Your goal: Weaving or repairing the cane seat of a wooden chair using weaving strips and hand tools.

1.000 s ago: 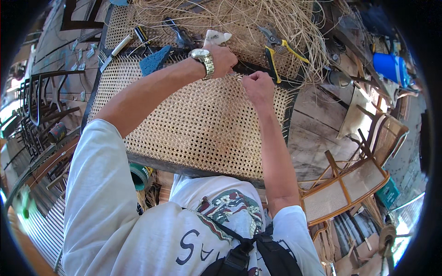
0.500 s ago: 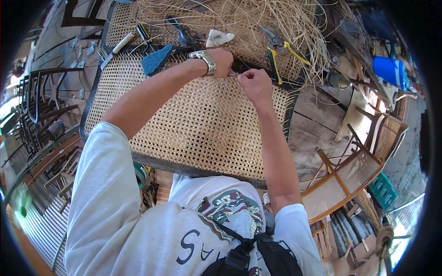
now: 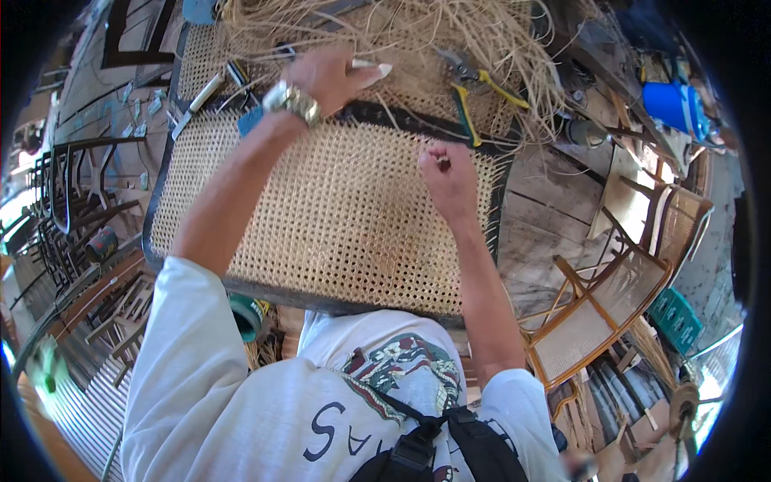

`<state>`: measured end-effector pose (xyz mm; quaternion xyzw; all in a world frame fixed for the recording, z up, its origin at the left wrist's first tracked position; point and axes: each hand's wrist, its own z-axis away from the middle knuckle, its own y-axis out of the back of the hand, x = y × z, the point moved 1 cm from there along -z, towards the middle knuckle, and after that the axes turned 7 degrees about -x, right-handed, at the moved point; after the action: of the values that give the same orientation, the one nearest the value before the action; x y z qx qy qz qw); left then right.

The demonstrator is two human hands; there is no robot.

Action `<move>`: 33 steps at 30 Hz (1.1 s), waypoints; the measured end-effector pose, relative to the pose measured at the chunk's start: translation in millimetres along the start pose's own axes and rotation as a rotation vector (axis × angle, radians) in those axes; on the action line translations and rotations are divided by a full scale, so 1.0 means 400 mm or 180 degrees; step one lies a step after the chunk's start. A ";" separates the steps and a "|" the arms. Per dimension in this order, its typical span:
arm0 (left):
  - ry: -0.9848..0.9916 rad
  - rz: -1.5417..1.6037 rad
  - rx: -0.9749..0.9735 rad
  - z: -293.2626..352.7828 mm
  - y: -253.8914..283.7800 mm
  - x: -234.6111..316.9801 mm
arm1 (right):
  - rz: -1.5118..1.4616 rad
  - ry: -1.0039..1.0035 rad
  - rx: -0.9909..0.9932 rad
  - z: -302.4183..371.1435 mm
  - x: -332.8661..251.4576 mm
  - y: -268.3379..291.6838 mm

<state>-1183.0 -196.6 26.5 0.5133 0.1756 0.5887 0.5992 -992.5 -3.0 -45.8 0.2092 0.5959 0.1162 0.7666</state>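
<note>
My left hand (image 3: 325,76), a metal watch on its wrist, is over the tools beyond the near cane panel (image 3: 337,217). Motion smears its fingers, so a grip cannot be made out. Past its thumb shows part of a white lump (image 3: 385,71). My right hand (image 3: 448,173) is closed above the panel's far right part; something small and pale shows in the curled fingers, too small to name. Yellow-handled pruning shears (image 3: 468,92) lie just beyond it. Beside my left wrist are a partly covered blue block (image 3: 250,120), a black-handled tool (image 3: 238,72) and a pale-handled knife (image 3: 197,104).
Loose cane strands (image 3: 450,24) pile over the far panel and its right edge. A dark wooden bar (image 3: 401,119) divides the panels. To the right stand a cane-seated wooden chair (image 3: 618,301) and a blue bucket (image 3: 675,108). Dark chair frames (image 3: 68,185) stack at the left.
My left hand has left the bar near my right hand and moved left and away, over the tools. My right hand has moved slightly nearer to me and stays closed.
</note>
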 end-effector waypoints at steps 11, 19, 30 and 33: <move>0.0908 0.1644 -0.0017 0.040 -0.274 0.063 | 0.1976 0.0122 0.0443 -0.129 -0.058 0.121; -0.0738 0.0462 0.0879 0.046 -0.268 0.048 | 0.1796 -0.0360 0.0041 -0.168 -0.069 0.131; -0.1641 -0.0077 0.0516 0.033 -0.233 -0.047 | -0.2975 0.0298 -0.0358 -0.023 -0.174 0.380; -0.1714 -0.0181 0.0236 0.033 -0.237 -0.036 | -0.3615 0.0814 -0.1182 0.015 -0.178 0.362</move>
<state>-1125.9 -193.7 -51.8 0.6679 0.0457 0.4072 0.6214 -995.1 93.8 83.4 -0.2939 0.6714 -0.1845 0.6548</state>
